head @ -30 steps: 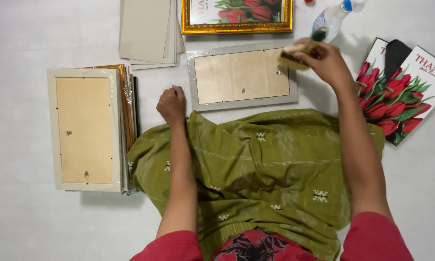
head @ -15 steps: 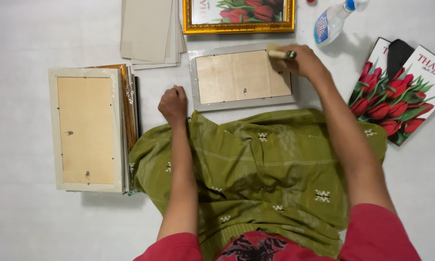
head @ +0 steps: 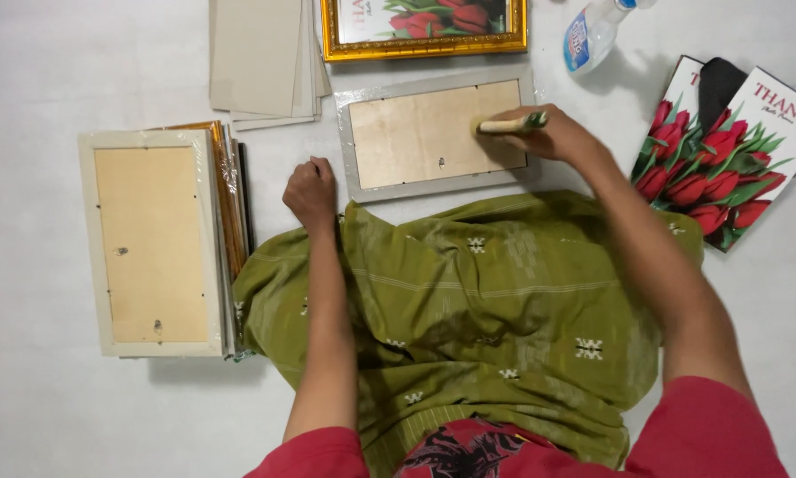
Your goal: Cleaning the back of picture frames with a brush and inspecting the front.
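As I look down from the head camera, the face-down picture frame (head: 433, 133) lies straight ahead of my knees on the white floor (head: 53, 80), its long axis running left to right across my view, with its brown backing board up. My right hand (head: 553, 134) is the nearer one: it rests over the frame's right end, fingers wrapped closed around a small brush (head: 511, 124) whose pale handle points left, the tip touching the backing board near the right edge. My left hand (head: 311, 193) sits off the frame's lower left corner, curled into a loose fist on the floor, just beside the frame but not touching it as far as I can tell; it holds nothing that I can see.

Beyond the frame lies a gold frame (head: 424, 31) with a red tulip picture, and beside that, to the left, a pile of grey cardboard sheets (head: 261, 57). A spray bottle (head: 592, 31) lies up to the right, near my right hand. Tulip prints (head: 725, 159) are fanned out at far right. Well apart on the left sits a stack of frames (head: 163, 243), its top one face down too. Green cloth (head: 469, 310) covers my lap.
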